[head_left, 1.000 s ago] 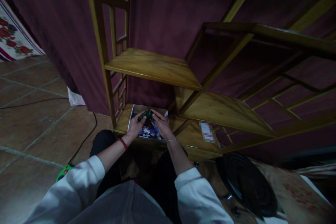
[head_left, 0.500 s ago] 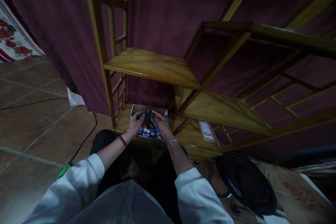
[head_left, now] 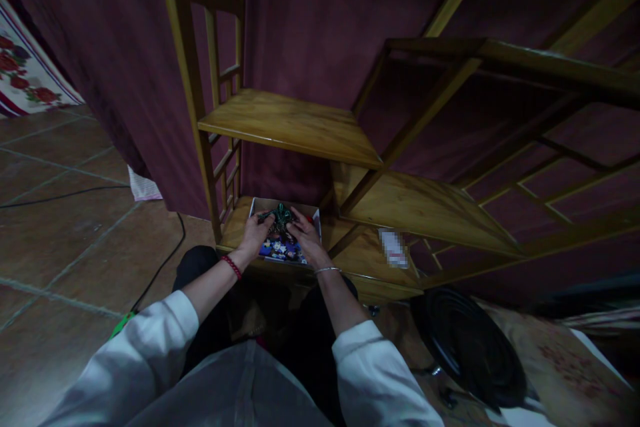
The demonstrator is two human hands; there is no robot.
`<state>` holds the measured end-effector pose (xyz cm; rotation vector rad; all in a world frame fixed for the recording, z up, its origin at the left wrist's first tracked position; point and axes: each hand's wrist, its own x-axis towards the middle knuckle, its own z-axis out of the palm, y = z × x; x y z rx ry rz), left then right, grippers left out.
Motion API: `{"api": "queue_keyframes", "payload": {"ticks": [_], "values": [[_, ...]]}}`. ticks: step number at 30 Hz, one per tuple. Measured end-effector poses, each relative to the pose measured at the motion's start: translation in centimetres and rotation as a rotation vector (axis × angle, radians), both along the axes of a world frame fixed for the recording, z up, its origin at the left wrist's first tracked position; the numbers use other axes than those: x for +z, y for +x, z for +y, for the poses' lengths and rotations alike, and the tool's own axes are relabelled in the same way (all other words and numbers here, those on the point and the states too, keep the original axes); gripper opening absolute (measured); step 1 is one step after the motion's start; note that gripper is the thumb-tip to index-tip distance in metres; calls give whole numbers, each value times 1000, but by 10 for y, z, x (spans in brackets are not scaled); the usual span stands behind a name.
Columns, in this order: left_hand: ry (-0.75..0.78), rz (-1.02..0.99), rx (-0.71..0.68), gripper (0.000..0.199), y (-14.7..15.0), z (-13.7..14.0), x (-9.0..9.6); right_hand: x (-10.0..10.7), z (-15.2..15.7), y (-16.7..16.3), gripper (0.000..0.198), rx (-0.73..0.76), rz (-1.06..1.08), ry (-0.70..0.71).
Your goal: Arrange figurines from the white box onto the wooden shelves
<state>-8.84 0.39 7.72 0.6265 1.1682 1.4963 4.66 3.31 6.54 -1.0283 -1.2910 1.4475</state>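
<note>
In the head view, a dark green, shiny, ribbon-like thing [head_left: 283, 212] is between my hands, over a shallow white-edged box [head_left: 316, 212]. My left hand [head_left: 257, 232] pinches its left side with thumb and fingers. On its right side, the curled fingers and thumb of my right hand [head_left: 306, 239] hold it too. Its exact kind is too dark and small to make out. Inside the box below lies a blue and white printed surface [head_left: 283, 250]. A bit of something red [head_left: 309, 219] shows behind my right hand, mostly hidden.
The box rests on the lowest board of a wooden shelf unit [head_left: 290, 123] with a maroon curtain [head_left: 300, 27] behind. A blurred white item [head_left: 393, 248] lies to the right. A round black seat [head_left: 467, 347] stands at lower right. A black cable [head_left: 160, 280] crosses the tiled floor.
The green thing has turned slightly between my fingers and looks more upright. My right hand's fingers have shifted a little, and a red bit now shows behind them.
</note>
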Motion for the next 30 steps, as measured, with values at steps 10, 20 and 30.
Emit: {"api": "queue_keyframes", "payload": {"ticks": [10, 20, 30], "values": [[-26, -28, 38, 23, -5, 6, 4, 11, -10, -5, 42, 15, -73, -55], [3, -57, 85, 23, -4, 14, 1, -11, -5, 0, 42, -78, -177, 46], [-4, -45, 49, 24, -3, 14, -1, -18, -7, 2, 42, -218, -222, -19]]}}
